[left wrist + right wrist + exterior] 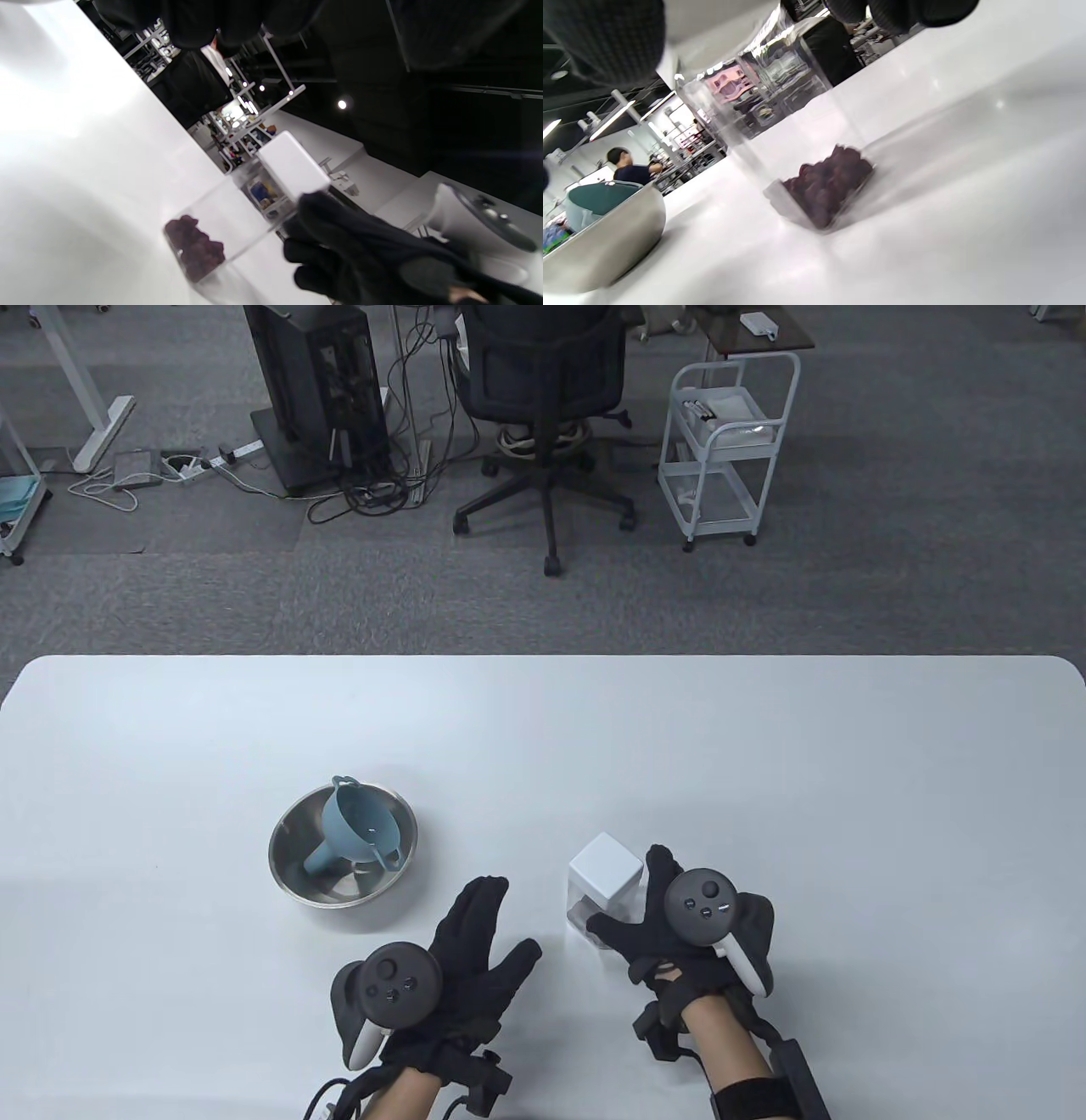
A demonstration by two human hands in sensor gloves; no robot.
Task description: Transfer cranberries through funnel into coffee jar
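Note:
A clear square jar (604, 891) with a white lid stands on the white table (764, 780), with dark red cranberries (829, 186) in its bottom. My right hand (632, 899) is spread around the jar. Its thumb lies against the near side, and its fingers (903, 10) stand a little off the far side. My left hand (492, 937) hovers open and empty to the jar's left, fingers stretched forward. A blue funnel (356, 831) lies on its side in a steel bowl (293, 836) further left. The jar also shows in the left wrist view (237, 212).
The bowl (606, 241) stands about a hand's width left of the jar. The table's far edge is well behind both. An office chair (543, 415) and a white cart (725, 449) stand on the floor beyond.

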